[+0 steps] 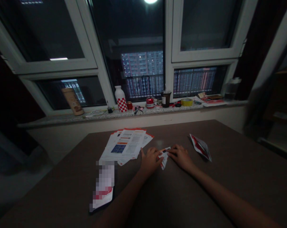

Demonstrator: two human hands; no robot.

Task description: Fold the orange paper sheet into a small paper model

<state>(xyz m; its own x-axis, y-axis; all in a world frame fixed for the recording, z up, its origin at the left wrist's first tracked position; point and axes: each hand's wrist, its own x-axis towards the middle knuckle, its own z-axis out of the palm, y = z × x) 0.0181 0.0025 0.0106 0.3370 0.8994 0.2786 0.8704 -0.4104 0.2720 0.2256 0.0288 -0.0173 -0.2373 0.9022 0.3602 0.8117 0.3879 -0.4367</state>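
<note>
A small folded sheet of printed paper, white with orange and dark print, lies on the table between my hands. It narrows to a point toward me. My left hand holds its left side, fingers curled over the edge, with one finger sticking out to the left. On the right side, the bent fingers of my right hand pinch and press the paper's upper edge. Part of the sheet is hidden under the fingers. Off to the right of my right hand stands a folded red-and-white paper piece.
A fanned stack of printed sheets lies left of my hands on the brown table. Nearer me is a phone with a blurred screen. The windowsill holds a checkered bottle, a tan tumbler and yellow tape.
</note>
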